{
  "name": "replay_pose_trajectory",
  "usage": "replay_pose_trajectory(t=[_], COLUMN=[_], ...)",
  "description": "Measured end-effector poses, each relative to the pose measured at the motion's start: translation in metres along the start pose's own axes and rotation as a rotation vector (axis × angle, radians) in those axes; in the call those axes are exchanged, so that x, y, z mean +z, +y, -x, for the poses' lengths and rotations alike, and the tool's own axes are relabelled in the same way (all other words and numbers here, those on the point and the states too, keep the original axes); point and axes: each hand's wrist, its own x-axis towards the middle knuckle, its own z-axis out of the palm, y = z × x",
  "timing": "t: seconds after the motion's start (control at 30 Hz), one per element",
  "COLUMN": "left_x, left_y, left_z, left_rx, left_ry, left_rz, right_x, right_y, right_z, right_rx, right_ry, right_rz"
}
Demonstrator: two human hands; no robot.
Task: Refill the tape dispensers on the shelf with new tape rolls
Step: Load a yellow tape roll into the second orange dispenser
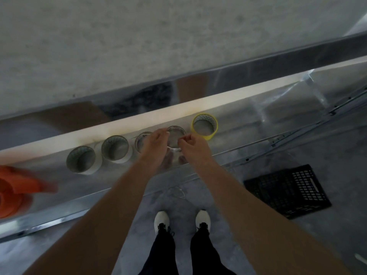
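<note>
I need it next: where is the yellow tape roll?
Head view: the yellow tape roll sits on the metal shelf, at the right end of the row, just beyond the right hand.

You have a yellow tape roll [207, 136], two white tape rolls [98, 163] with diamond-patterned cores, a clear tape roll [176, 128], an orange tape dispenser [14, 193], and a black grid-walled crate [288, 190].

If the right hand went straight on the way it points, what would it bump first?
Probably the clear tape roll just ahead of the right hand; it may already be touching, the depth is unclear.
</note>
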Motion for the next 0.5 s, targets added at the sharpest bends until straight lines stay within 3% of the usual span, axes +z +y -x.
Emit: replay_pose_trajectory(t=[0.2, 0.5], left_x=[0.005, 0.032], left_y=[0.009, 0.037], left_z=[0.004, 0.001], left_rx=[0.082, 0.077], left_ry=[0.096, 0.061], left_rz=[-0.087, 0.000], right_x=[-0.025, -0.083], right_y=[-0.016, -0.037], right_z=[0.006, -0.009], right_rx=[-0.045, -0.226], right_ry=[-0.002, 0.153], right_rz=[0.125, 0.069])
